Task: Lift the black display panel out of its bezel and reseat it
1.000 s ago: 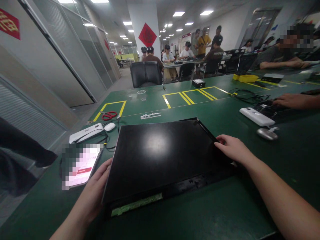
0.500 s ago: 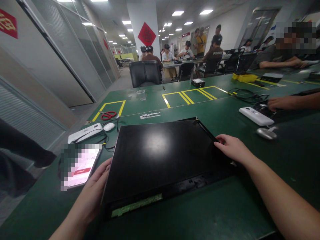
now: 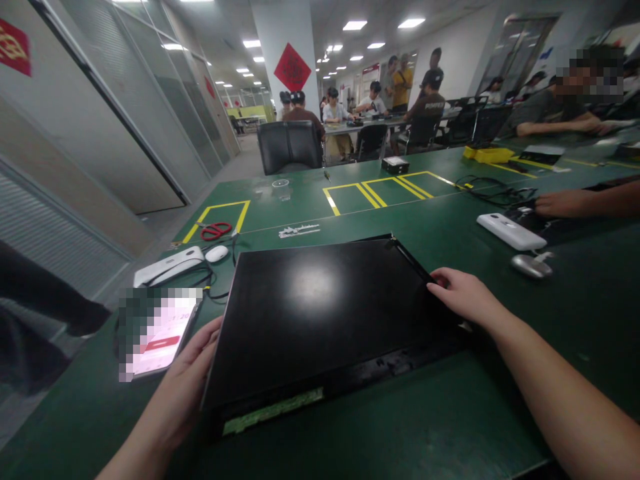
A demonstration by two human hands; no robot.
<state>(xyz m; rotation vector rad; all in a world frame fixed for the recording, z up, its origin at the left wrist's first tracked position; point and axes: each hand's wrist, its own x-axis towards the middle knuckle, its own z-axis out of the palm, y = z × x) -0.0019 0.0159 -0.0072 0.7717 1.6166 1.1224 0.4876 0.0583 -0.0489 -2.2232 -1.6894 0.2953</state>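
A large flat black display panel (image 3: 320, 313) lies on the green table (image 3: 400, 427) in front of me, with a strip of green circuit board (image 3: 273, 411) showing along its near edge. My left hand (image 3: 187, 380) grips the panel's left edge, fingers curled against its side. My right hand (image 3: 463, 293) holds the right edge, fingers wrapped over the thin black frame there.
A lit phone (image 3: 157, 331) lies left of the panel, beside a white device (image 3: 167, 265), a white mouse (image 3: 217, 253) and red scissors (image 3: 217, 231). To the right are a white box (image 3: 510, 231), a grey mouse (image 3: 531, 265), cables and a co-worker's arm (image 3: 585, 200). People sit at far tables.
Almost nothing has changed: both hands stay on the panel's edges. The co-worker's hand at right drew back slightly to the right.
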